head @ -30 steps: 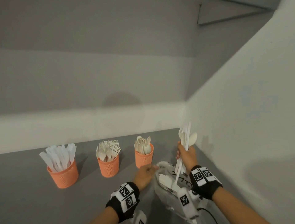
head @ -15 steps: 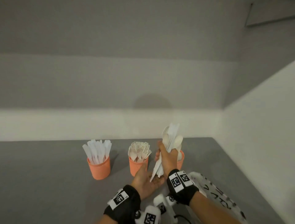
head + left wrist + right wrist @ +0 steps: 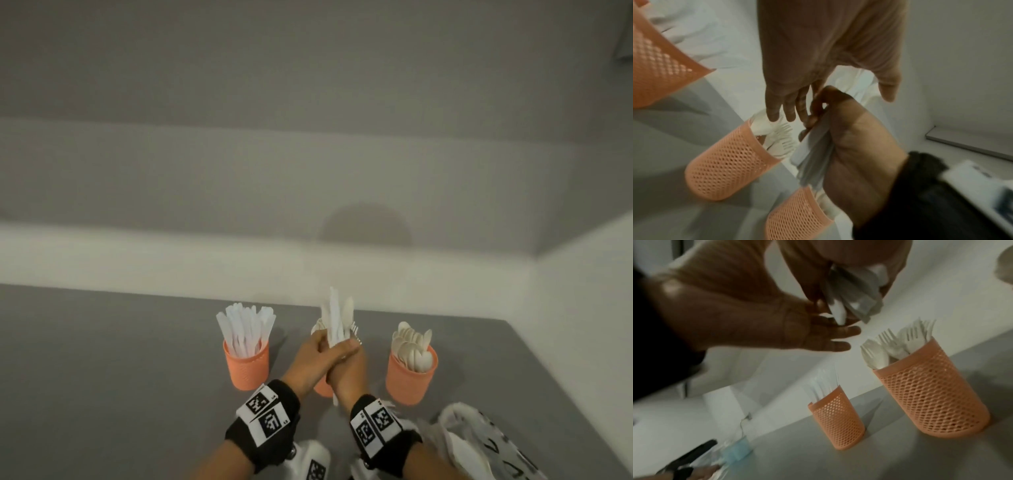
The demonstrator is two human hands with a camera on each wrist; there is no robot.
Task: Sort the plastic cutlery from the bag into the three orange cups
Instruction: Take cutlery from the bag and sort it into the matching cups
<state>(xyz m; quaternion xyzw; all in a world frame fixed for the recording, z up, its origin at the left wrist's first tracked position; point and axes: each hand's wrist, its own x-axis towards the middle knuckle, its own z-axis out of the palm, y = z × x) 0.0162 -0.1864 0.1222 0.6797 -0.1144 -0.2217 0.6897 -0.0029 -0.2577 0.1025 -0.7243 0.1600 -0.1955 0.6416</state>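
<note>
Both our hands have swung left from the bag (image 3: 486,442), meeting over the middle cup (image 3: 323,389), which they mostly hide. Our right hand (image 3: 347,371) grips the cutlery bundle (image 3: 337,320) upright; our left hand (image 3: 310,356), fingers straight, touches it.

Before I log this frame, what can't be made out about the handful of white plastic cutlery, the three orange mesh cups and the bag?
- Handful of white plastic cutlery: exact count and mix unclear; the right hand and left hand cover the handles in the head view, and both wrist views are blurred.
- Middle orange mesh cup: almost wholly hidden behind both hands in the head view.
- Clear plastic bag: cut off by the head view's bottom edge, so the remaining contents are unknown.
</note>
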